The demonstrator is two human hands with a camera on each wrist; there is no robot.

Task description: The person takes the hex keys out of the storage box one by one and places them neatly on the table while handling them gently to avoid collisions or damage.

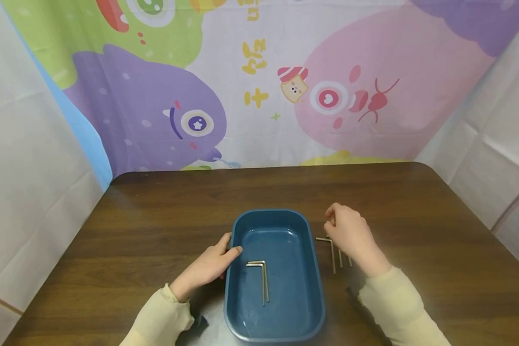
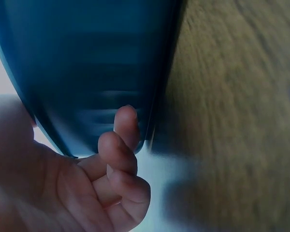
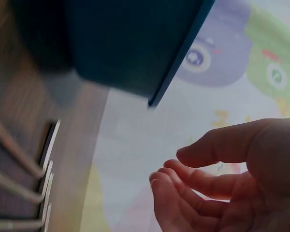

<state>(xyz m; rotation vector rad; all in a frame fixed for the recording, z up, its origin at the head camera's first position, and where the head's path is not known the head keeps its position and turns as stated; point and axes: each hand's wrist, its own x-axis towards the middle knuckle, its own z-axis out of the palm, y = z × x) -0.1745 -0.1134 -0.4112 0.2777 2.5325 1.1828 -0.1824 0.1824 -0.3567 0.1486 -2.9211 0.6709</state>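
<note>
My left hand holds the left rim of a deep blue rectangular tray, thumb over the edge. In the left wrist view its fingers bend along the tray's outer wall. Two L-shaped hex keys lie nested inside the tray, left of its middle. Over the table to the tray's right is my right hand, with nothing visible in it. The right wrist view shows its thumb close to loosely bent fingertips. Beneath that hand lie several more hex keys, partly hidden by it.
Dark wood-grain table under everything. A cartoon-printed cloth hangs along its back edge, with pale cloth at the left side and more at the right.
</note>
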